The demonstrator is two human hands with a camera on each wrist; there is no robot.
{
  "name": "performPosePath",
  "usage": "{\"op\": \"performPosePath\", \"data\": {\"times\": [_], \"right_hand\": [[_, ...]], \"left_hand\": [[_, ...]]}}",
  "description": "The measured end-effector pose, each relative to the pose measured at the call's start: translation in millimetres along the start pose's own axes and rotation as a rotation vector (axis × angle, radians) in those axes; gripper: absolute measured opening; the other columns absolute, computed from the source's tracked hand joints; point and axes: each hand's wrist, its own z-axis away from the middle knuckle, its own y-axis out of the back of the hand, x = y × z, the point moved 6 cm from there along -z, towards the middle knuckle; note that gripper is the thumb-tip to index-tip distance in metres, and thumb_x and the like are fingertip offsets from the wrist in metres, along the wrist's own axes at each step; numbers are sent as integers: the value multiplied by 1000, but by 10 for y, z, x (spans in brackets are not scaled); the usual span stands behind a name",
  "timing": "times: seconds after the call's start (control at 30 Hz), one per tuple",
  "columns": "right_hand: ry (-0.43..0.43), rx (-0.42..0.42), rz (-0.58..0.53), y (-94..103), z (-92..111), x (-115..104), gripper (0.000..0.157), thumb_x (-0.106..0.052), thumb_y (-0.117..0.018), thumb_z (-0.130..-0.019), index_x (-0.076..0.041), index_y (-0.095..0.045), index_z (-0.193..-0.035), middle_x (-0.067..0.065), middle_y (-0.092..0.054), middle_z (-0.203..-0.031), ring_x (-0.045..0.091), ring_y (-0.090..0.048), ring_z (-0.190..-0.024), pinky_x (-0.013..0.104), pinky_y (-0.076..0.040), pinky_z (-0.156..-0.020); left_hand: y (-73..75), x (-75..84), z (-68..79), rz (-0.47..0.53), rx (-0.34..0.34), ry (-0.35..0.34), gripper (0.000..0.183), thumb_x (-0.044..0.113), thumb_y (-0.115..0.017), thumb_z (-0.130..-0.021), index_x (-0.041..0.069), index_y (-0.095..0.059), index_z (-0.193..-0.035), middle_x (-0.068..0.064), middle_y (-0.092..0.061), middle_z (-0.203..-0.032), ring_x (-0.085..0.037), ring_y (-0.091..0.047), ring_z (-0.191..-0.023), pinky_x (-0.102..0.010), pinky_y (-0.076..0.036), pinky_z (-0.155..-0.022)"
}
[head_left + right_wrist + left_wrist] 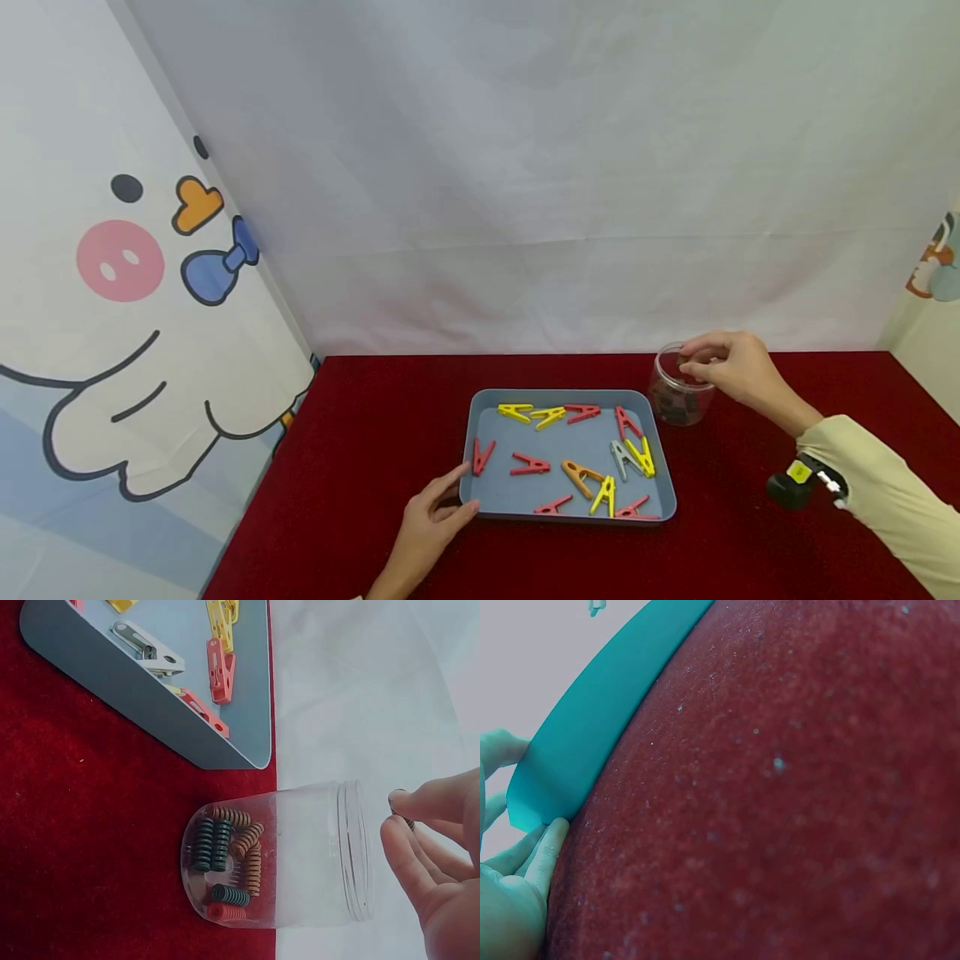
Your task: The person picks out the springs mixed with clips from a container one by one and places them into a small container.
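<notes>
My right hand is over the mouth of a clear plastic jar, pinching a small dark coil spring between thumb and fingertips. Most of that spring is hidden by the fingers. Inside the jar lie dark green springs, brown springs and a red spring. My left hand rests at the near left corner of a blue-grey tray, with extended fingers and thumb touching its outside on either side of the corner.
Plastic clothespins in several colours lie spread in the tray, among them a red clothespin, an orange clothespin and a grey clothespin. The jar stands just right of the tray on a dark red cloth. Behind hangs a pale curtain.
</notes>
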Motion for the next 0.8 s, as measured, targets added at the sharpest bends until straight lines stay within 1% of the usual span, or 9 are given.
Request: {"op": "performPosePath", "data": {"times": [0.17,0.27,0.4,0.6,0.8], "right_hand": [[11,12,49,22,17,-3,16,-2,-72,-81,4,-71,-96,19,-68,-88,26,-62,-76,24,-48,-53],[10,19,75,29,29,-5,16,0,-71,-80,5,-70,-95,20,-68,-88,28,-62,-75,25,-46,-51],[0,24,86,34,44,-4,16,1,-71,-80,5,-70,-95,19,-69,-85,25,-63,-73,25,-46,-50],[7,26,90,39,69,-30,16,0,-71,-81,5,-70,-96,17,-69,-84,19,-60,-69,24,-46,-50],[21,39,80,37,107,-68,15,-3,-73,-81,2,-71,-95,14,-69,-82,15,-58,-65,24,-45,-50]], "left_hand": [[-12,7,6,-5,-2,9,55,23,-71,-87,16,-51,-138,-15,-51,-129,-28,-52,-115,-23,-49,-83],[-16,12,9,-5,-3,15,55,23,-71,-87,16,-50,-138,-15,-51,-129,-28,-52,-115,-23,-49,-82],[-20,-10,0,-5,-8,20,55,21,-70,-88,15,-50,-138,-16,-51,-130,-29,-52,-115,-23,-49,-82],[-20,-52,-18,6,-14,25,55,19,-70,-88,12,-49,-139,-18,-50,-130,-31,-51,-116,-24,-50,-82],[-6,-29,14,2,-17,30,55,23,-70,-88,16,-49,-139,-16,-48,-134,-29,-51,-116,-24,-49,-83]]}}
